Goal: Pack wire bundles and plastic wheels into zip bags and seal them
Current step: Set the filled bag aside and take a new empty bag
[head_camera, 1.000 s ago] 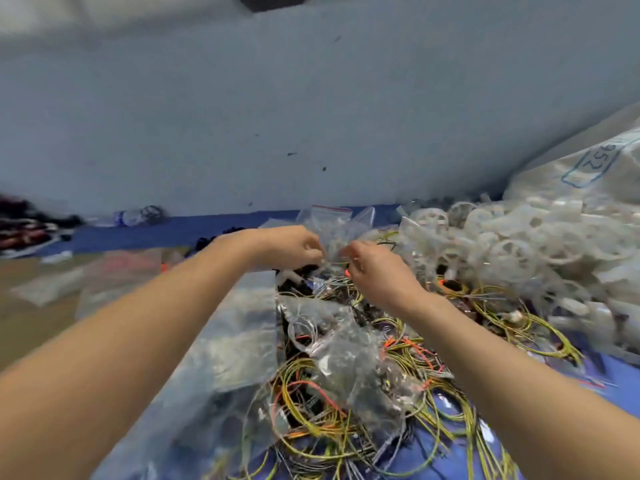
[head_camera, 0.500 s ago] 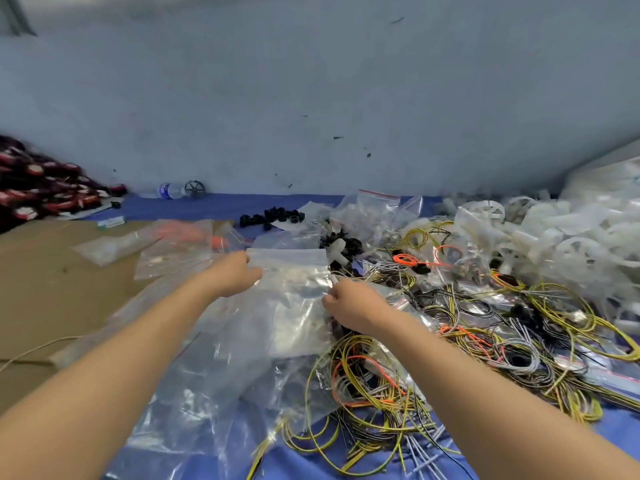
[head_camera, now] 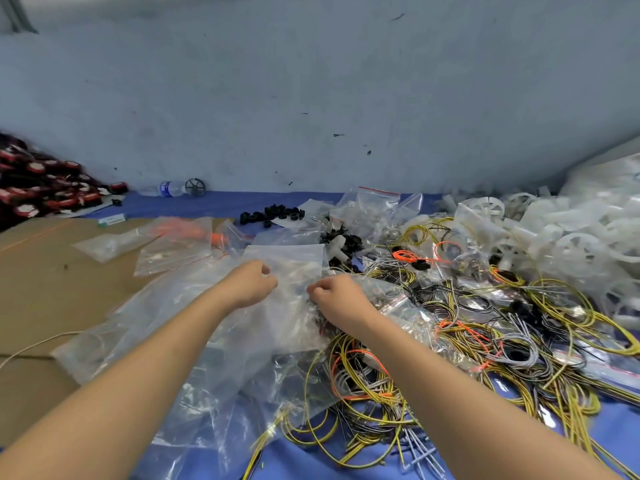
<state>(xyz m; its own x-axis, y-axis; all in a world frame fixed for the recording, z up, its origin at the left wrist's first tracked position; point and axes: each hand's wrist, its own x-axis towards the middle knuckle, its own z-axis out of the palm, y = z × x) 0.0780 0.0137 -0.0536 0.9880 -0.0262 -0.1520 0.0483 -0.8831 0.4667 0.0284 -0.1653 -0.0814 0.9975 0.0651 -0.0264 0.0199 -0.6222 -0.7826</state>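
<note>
A clear zip bag lies on a heap of empty clear bags in the middle. My left hand pinches its left part with curled fingers. My right hand pinches the same bag at its right part. Tangled wire bundles in yellow, black, grey and orange spread over the blue cloth to the right. White plastic wheels are piled at the far right.
Filled zip bags and small black parts lie near the wall. Brown cardboard covers the left, with flat bags on it. A red and black pile, a water bottle and a dark wheel sit far left.
One second ago both hands pinched a bag farther back over the wires. They then came down to the flat bag on the heap, and now sit closer together on it.
</note>
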